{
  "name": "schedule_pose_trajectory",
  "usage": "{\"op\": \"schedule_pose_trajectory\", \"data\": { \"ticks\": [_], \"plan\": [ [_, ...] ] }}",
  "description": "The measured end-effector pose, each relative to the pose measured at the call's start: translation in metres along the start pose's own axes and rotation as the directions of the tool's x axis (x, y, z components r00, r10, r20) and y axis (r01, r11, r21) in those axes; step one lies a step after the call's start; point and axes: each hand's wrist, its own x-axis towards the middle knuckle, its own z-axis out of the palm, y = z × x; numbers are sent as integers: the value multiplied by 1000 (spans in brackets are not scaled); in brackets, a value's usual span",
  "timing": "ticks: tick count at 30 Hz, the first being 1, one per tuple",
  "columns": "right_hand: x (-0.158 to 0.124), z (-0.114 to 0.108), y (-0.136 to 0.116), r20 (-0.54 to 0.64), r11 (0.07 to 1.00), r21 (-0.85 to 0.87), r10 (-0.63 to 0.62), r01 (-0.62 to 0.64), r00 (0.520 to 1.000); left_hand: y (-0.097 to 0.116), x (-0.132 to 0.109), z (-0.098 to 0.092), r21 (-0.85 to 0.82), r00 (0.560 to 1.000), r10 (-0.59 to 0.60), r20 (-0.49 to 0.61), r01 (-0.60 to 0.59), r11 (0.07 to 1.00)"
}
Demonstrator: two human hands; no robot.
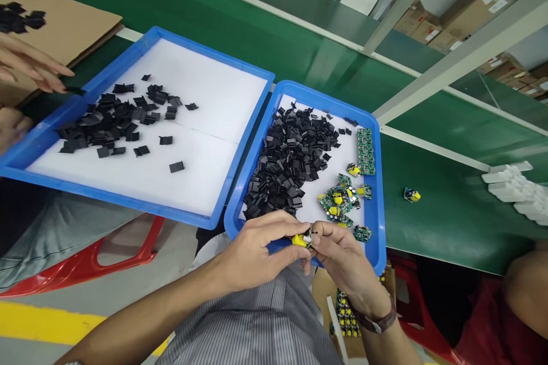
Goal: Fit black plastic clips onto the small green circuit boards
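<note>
Between my two hands, over the near edge of the right blue tray (380, 205), is a small circuit board with a yellow component (299, 240). My left hand (269, 245) pinches its yellow side between thumb and fingers. The fingertips of my right hand (336, 248) are closed on the board's other edge; a small dark bit shows at them, too little to name. A heap of black folded pieces (291, 154) fills the tray's left part. To its right lie several loose green circuit boards (338, 199) with yellow components and a green board panel (365, 151).
A second blue tray (171, 214) with black pieces (107, 122) stands at left, a co-worker's hands (29, 63) beside it. One board (411, 195) and white plastic parts (516, 191) lie on the green table (436, 222). A box of boards (346, 313) sits below. Another person's arm (526, 285) is at right.
</note>
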Motion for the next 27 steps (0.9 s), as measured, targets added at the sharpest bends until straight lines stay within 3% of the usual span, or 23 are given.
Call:
{"op": "schedule_pose_trajectory", "data": {
  "ticks": [6,12,16,22,27],
  "plan": [
    [0,3,-2,-55,990,-115,-83,77,995,-3,2,-1,-53,998,37,-41,-39,998],
    [3,14,1,-89,993,70,-87,94,992,-3,-2,-5,-134,998,-7,-68,-2,991],
    [2,21,3,-160,975,85,-188,203,969,-3,-3,-7,-177,987,-50,-154,22,984],
    [0,24,0,-152,971,-52,-239,233,959,-3,-3,-10,-140,994,-63,-88,51,989],
    [3,26,-4,-135,968,-70,-247,240,960,-1,-3,-10,-92,999,17,-31,-19,996]
  ]
}}
